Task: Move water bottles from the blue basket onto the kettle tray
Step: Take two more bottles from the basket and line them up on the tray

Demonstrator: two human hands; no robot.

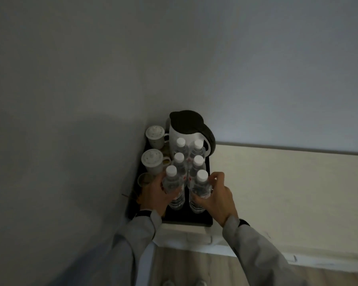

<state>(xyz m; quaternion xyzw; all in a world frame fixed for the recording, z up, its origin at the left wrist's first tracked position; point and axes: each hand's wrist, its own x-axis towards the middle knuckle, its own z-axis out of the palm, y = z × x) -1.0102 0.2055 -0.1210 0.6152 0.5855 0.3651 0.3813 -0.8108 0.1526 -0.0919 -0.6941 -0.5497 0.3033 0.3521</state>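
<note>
Six clear water bottles with white caps are stood upright in two rows of three on the black kettle tray (203, 220), directly in front of the white electric kettle (187, 133) with its dark lid. The nearest left bottle (172, 185) is gripped around its body by the left hand (155, 195), fingers curled about it. The nearest right bottle (201, 189) is clasped likewise by the right hand (217, 198). To the left of the kettle, two lidded white cups (155, 134) are set on the tray, with a small glass nearer the camera. The blue basket cannot be seen.
</note>
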